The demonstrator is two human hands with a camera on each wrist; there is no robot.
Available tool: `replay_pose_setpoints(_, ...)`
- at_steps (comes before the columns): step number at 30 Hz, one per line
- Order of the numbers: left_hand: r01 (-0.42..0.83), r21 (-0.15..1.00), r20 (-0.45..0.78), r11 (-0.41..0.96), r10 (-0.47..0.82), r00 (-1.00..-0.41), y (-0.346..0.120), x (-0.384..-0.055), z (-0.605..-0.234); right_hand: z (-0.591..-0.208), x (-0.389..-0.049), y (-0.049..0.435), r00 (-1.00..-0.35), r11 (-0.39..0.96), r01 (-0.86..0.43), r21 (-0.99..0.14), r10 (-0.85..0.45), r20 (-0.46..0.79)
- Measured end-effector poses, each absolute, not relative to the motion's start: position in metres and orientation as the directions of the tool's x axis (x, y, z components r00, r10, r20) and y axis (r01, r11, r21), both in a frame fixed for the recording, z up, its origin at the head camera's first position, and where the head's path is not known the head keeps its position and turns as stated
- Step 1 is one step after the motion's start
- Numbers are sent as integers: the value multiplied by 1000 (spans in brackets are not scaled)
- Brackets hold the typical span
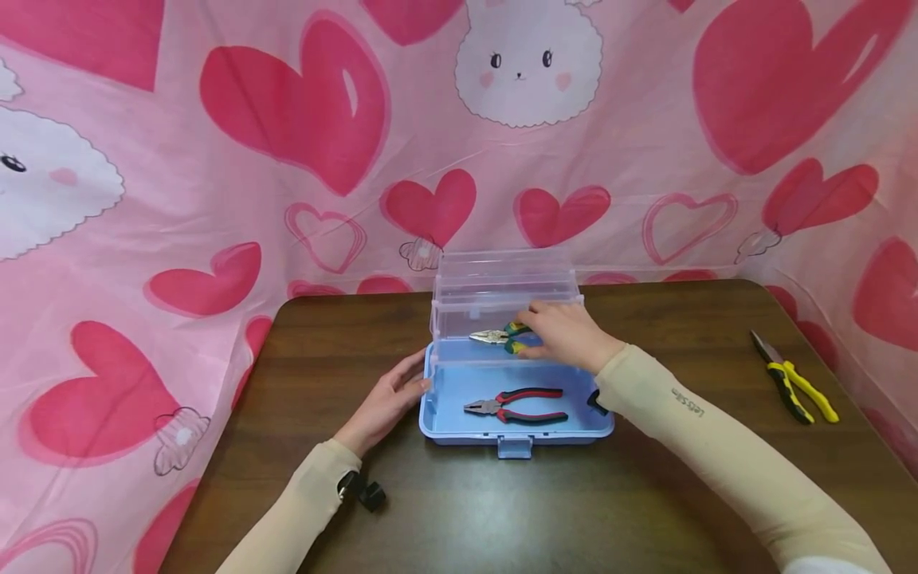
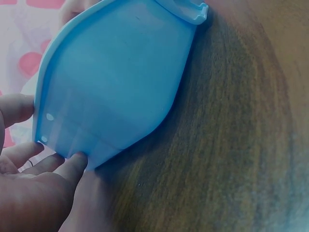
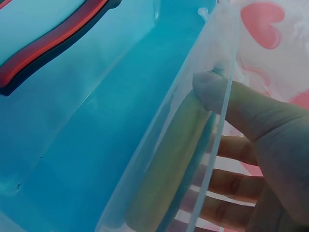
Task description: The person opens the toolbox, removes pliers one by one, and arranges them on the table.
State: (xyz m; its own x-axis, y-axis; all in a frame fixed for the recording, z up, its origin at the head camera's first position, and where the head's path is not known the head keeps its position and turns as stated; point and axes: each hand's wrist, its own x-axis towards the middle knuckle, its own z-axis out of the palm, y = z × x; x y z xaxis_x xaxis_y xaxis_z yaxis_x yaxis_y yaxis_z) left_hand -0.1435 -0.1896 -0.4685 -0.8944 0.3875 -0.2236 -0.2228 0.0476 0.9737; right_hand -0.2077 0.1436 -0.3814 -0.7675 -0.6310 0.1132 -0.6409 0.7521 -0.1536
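A blue toolbox [image 1: 516,437] lies on the table with its clear lid [image 1: 505,275] raised at the back. My left hand [image 1: 387,399] holds the box's left end, thumb at the rim and fingers against the outer wall [image 2: 116,87]. My right hand [image 1: 566,331] grips combination pliers [image 1: 495,336] with green and yellow handles, jaws pointing left, over the back of the box. The right wrist view shows their handle [image 3: 169,164] and my thumb tip through the clear plastic. Red and black pliers [image 1: 516,405] lie inside the box, jaws to the left.
Yellow and black long-nose pliers [image 1: 792,379] lie on the table's right side. A front latch [image 1: 515,448] hangs down from the box. Behind the brown wooden table [image 1: 459,510] hangs a pink curtain [image 1: 409,119] with hearts.
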Motion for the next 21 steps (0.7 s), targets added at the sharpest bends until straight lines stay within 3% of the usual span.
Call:
replay_pose_setpoints(13, -210, 976, -216, 58, 389, -896, -190, -144, -467, -380, -207, 155, -749, 713, -662, -231, -646, 149)
replay_pose_setpoints(21, -214, 975, -220, 58, 387, -895, -190, -143, -467, -377, -205, 160, -730, 711, -682, -174, -648, 218)
